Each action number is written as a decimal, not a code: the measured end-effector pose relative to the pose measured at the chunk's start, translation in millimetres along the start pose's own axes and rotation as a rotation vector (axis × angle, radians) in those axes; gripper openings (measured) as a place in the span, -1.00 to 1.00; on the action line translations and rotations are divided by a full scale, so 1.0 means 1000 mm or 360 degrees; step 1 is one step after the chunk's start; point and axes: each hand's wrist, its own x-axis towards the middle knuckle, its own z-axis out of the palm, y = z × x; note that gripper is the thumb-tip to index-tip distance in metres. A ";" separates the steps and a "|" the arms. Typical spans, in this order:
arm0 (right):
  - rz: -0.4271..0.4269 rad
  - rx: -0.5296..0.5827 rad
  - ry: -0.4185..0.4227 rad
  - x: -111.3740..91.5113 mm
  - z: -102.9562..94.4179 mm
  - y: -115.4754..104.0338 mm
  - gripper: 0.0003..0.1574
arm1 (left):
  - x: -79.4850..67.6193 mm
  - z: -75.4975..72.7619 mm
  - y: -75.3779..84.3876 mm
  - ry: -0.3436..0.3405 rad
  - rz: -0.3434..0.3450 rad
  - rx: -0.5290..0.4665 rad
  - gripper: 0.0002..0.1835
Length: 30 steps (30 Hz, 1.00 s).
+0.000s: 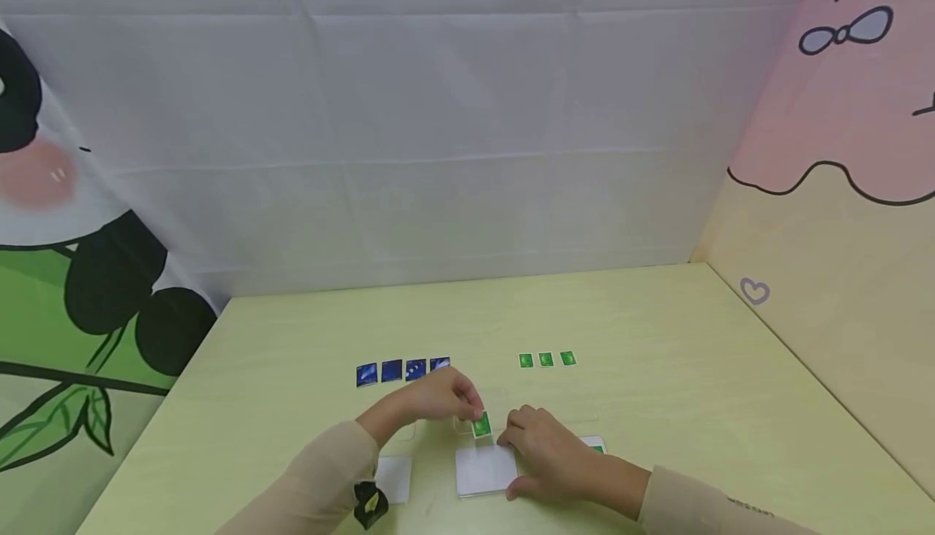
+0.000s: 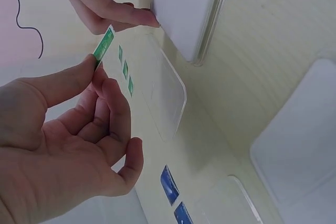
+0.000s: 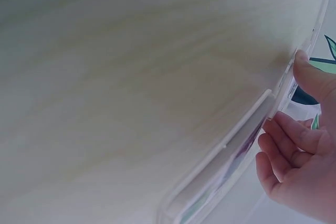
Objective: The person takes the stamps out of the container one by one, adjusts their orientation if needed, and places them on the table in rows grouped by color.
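My left hand (image 1: 441, 395) pinches a small green card (image 1: 481, 424) with a white border between thumb and fingertip. The card is held above the far edge of a white rectangular slab in a clear case (image 1: 485, 472). At this slab's right side, my right hand (image 1: 551, 450) holds it, thumb near the front corner and fingers at the far corner. In the left wrist view the green card (image 2: 105, 45) stands up on edge from the fingertips. A clear plate (image 2: 170, 93) lies behind the white slab there.
Blue cards (image 1: 391, 370) line up at the back left of the table (image 1: 292, 332). Three green cards (image 1: 546, 360) form a row at the back right. Another white slab (image 1: 395, 480) lies left, partly behind my left sleeve. A case with green in it (image 1: 599, 444) sits behind my right hand.
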 end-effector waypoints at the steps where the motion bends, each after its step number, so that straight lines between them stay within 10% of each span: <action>1: -0.0001 0.0000 0.0001 0.000 0.000 0.000 -0.33 | 0.000 -0.001 0.000 0.0001 0.0003 0.0000 -0.91; 30: -0.0025 0.0003 -0.0013 -0.001 0.000 0.001 -0.33 | 0.010 -0.012 0.007 0.0032 0.0008 0.0017 -0.88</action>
